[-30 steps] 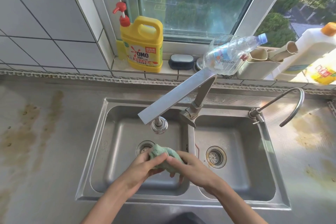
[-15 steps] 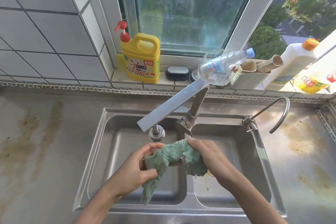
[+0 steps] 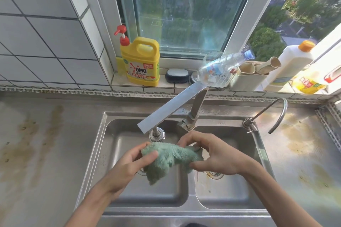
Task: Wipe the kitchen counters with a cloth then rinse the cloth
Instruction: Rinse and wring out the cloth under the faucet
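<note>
A green fluffy cloth point(image 3: 171, 158) hangs bunched between both hands over the divider of a steel double sink point(image 3: 191, 214). My left hand point(image 3: 129, 166) pinches its left end between thumb and fingers. My right hand point(image 3: 217, 155) grips the right end, fingers curled over the top. A loose corner droops toward the left basin. The flat faucet spout point(image 3: 169, 109) reaches out just above the cloth; no water stream is visible.
Stained steel counter lies to the left point(image 3: 36, 143) and right point(image 3: 304, 143) of the sink. A thin curved tap point(image 3: 276, 114) stands at the right. The sill holds a yellow detergent jug point(image 3: 141, 61), a clear bottle point(image 3: 219, 70), a holder and more bottles point(image 3: 293, 62).
The cloth went from a tight ball low in the sink to being lifted and stretched out between my hands, now held higher just under the spout.
</note>
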Available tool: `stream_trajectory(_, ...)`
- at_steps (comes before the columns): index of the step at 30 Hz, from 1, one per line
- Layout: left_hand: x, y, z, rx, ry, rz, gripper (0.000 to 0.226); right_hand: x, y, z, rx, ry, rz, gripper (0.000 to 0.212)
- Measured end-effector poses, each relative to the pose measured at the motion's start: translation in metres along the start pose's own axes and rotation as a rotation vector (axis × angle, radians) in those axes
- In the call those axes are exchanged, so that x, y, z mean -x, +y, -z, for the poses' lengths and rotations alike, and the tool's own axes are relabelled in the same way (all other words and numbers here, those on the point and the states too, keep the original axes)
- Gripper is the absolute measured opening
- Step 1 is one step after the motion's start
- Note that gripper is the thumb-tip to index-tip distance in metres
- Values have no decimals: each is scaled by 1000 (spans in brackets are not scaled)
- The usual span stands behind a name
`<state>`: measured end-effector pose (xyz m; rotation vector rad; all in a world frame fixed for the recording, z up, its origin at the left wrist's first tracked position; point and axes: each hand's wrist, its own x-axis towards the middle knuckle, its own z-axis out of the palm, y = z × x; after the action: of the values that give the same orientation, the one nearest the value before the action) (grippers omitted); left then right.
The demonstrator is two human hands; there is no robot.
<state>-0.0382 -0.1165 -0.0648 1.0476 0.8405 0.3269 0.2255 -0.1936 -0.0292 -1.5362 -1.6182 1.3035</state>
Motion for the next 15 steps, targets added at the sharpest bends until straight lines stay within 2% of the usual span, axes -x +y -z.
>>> stream_trajectory(2,-1,2,-3,-19,-4,-46,37,0,4,-2,74,-74,-38,59)
stream_trajectory(5,2,10,-9,-178,-52,-129,24,-4,5,-5,137,-160,-119,79)
stream_trajectory(6,3,12,-10,-240,-59,-156,23,-6,5,-5,144,-174,-142,75)
stream_trajectory(9,7,17,-9,-370,-75,-215,29,-10,4,1,243,-188,-148,44)
stream_trajectory(12,12,20,-4,-410,-89,-223,30,-9,6,4,344,-173,-131,37)
stream_trajectory(15,16,21,5,-470,-59,-207,37,-6,5,11,262,-166,-100,30)
